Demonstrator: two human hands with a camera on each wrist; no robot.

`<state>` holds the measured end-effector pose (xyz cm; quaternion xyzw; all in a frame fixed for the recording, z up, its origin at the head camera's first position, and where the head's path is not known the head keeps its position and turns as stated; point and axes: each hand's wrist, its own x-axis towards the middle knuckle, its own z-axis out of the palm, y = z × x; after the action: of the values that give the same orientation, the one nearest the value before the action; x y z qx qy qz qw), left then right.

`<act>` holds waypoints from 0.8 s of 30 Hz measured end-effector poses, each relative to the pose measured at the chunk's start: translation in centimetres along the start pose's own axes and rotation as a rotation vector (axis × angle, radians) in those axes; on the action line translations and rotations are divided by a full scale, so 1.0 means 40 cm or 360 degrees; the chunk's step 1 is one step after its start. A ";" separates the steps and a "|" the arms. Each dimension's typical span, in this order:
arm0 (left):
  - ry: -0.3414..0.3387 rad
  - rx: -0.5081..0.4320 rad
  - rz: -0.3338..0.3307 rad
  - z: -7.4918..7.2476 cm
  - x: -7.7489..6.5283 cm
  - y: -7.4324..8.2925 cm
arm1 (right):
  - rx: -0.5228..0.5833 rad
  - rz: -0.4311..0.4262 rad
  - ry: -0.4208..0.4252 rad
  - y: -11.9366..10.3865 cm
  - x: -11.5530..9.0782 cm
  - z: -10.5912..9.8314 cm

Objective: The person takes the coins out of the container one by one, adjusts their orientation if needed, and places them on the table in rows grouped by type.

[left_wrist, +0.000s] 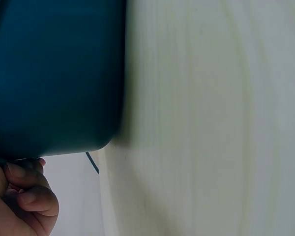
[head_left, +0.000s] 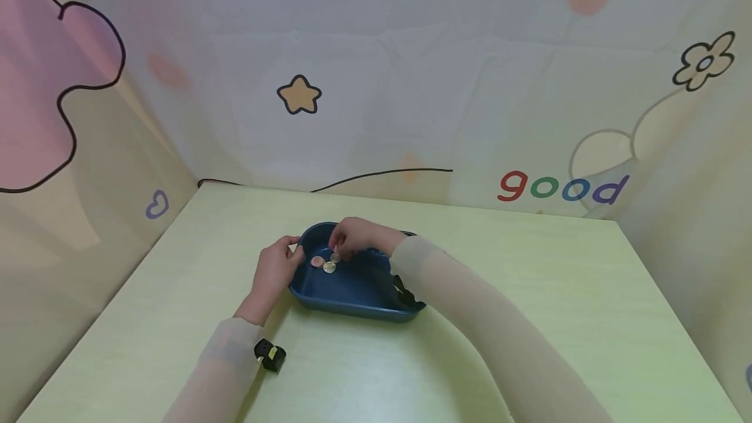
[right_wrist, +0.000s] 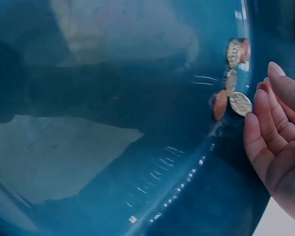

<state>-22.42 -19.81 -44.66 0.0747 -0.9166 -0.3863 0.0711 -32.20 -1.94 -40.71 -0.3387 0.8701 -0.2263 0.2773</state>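
Note:
A dark blue tray [head_left: 346, 292] with rounded corners is in front of me on the pale table. My left hand [head_left: 276, 273] grips its left rim, thumb at the top edge; the left wrist view shows that hand's curled fingers [left_wrist: 37, 196] against the outer wall. Inside the tray, my right hand [head_left: 355, 237] reaches over to the left end. Several coins lie bunched there, among them a copper one [right_wrist: 220, 104] and a gold-coloured one [right_wrist: 241, 103]. The right fingers [right_wrist: 265, 123] are loosely bent, fingertips right at the gold-coloured coin, and the thumb stands apart from them.
The table [head_left: 517, 318] extends around the tray on all sides. A printed cloth backdrop [head_left: 376, 103] rises behind the table and along both sides. Small black devices are strapped at the left wrist [head_left: 270, 356] and right wrist [head_left: 405, 294], the latter overlapping the tray's right end.

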 end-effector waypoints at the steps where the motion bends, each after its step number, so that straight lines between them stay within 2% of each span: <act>1: -0.0002 -0.0001 -0.0005 0.000 0.000 0.000 | -0.0023 -0.0006 -0.0002 0.003 0.003 0.004; 7: 0.0002 0.0008 -0.0004 0.001 0.000 0.001 | -0.0132 -0.0019 -0.0032 0.010 0.015 0.026; 18: -0.0001 0.0005 -0.0015 0.004 0.005 0.000 | -0.0212 -0.0008 -0.0047 0.002 0.029 0.047; 24: -0.0020 0.0005 -0.0017 0.004 0.005 -0.001 | -0.0306 -0.0021 -0.0064 0.014 0.066 0.058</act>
<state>-22.66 -19.78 -44.78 0.0772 -0.9172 -0.3858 0.0631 -32.63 -3.93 -43.63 -0.3739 0.8799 -0.1367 0.2594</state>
